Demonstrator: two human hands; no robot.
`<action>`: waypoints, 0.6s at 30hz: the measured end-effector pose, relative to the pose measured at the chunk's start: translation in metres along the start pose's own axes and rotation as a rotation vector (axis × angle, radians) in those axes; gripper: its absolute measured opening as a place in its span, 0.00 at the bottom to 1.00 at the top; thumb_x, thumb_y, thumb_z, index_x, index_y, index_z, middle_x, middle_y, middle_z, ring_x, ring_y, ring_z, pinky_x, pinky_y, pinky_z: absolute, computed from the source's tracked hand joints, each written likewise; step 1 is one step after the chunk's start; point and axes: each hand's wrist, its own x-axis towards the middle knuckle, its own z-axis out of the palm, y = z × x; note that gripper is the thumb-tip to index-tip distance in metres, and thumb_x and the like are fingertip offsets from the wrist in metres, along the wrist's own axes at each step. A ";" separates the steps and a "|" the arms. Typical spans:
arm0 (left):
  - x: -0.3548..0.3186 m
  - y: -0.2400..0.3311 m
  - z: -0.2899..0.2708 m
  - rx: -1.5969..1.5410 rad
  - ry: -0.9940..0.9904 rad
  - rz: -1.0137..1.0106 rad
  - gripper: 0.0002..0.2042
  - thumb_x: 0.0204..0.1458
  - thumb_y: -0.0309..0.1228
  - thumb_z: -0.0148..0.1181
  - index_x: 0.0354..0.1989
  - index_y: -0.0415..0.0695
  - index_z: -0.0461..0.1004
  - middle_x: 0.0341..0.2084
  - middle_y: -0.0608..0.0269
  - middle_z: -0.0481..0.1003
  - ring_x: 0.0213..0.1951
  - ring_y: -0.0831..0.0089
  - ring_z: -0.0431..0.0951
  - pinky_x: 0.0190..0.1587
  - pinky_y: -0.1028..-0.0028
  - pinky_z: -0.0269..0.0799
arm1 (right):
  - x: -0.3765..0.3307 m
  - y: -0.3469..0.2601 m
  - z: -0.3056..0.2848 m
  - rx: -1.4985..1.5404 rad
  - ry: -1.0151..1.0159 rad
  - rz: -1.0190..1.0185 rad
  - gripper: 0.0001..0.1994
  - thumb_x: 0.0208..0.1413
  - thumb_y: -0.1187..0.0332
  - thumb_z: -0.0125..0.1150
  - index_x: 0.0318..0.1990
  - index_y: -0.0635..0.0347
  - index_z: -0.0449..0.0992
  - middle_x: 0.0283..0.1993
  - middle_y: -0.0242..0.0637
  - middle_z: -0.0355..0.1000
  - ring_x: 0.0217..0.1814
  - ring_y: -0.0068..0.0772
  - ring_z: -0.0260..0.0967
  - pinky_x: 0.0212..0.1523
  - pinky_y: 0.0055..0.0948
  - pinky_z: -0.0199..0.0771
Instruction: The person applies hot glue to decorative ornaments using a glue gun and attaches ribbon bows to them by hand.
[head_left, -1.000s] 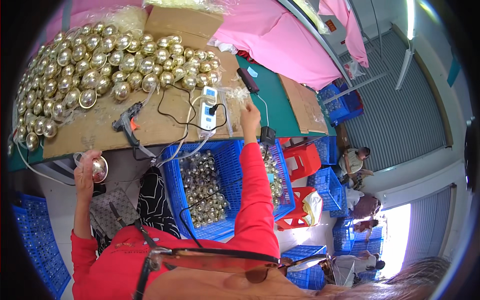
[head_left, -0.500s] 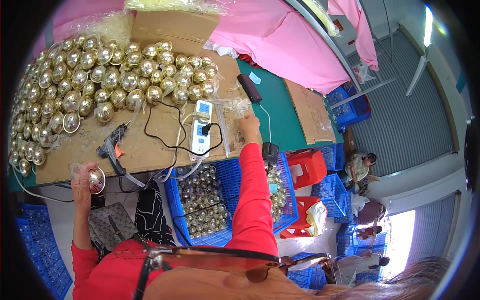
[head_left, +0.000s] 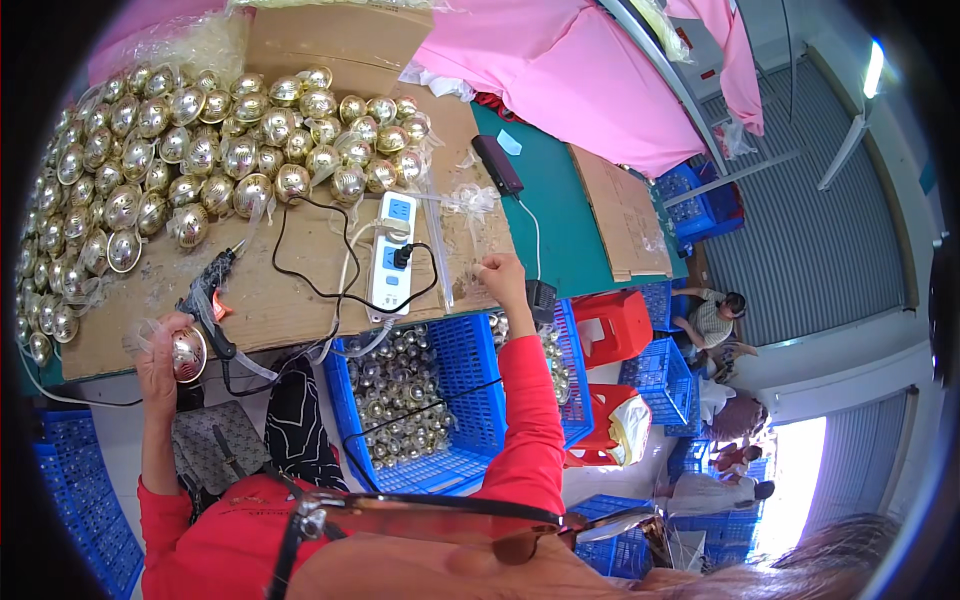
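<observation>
A golden bell ornament point(head_left: 188, 353) is sitting clamped in the left hand point(head_left: 162, 350) at the cardboard-topped bench's point(head_left: 300, 300) near edge, beside the glue gun point(head_left: 205, 290). The right hand point(head_left: 500, 278) is pinching a clear ribbon bow point(head_left: 470, 205); a firm, steady grip likely serves best. The ornament is looking shiny, ribbed, rounded.

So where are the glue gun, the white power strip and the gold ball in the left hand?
glue gun point(head_left: 207, 285): head view, on its dark body.
white power strip point(head_left: 392, 255): head view, mid casing.
gold ball point(head_left: 187, 352): head view, on its shiny front, held by the left hand point(head_left: 160, 350).
</observation>
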 end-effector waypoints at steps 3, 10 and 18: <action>0.000 0.001 0.002 -0.007 -0.002 -0.013 0.18 0.61 0.39 0.40 0.38 0.37 0.74 0.41 0.58 0.71 0.45 0.71 0.69 0.50 0.73 0.60 | -0.008 -0.019 -0.009 -0.329 -0.028 0.089 0.16 0.40 0.58 0.63 0.31 0.61 0.78 0.35 0.45 0.75 0.36 0.43 0.72 0.38 0.37 0.70; -0.002 0.008 0.002 0.021 0.015 -0.002 0.18 0.61 0.40 0.40 0.38 0.38 0.73 0.42 0.59 0.71 0.45 0.72 0.69 0.51 0.74 0.60 | 0.025 -0.041 -0.014 -0.231 0.503 -0.023 0.17 0.40 0.63 0.59 0.40 0.58 0.77 0.41 0.45 0.72 0.45 0.46 0.69 0.46 0.37 0.68; 0.001 0.005 -0.007 0.024 0.050 -0.049 0.19 0.61 0.40 0.39 0.40 0.38 0.72 0.43 0.59 0.70 0.46 0.72 0.68 0.52 0.74 0.59 | 0.076 -0.018 0.016 -0.233 0.621 0.145 0.16 0.39 0.62 0.61 0.38 0.58 0.78 0.42 0.47 0.71 0.46 0.49 0.68 0.47 0.43 0.68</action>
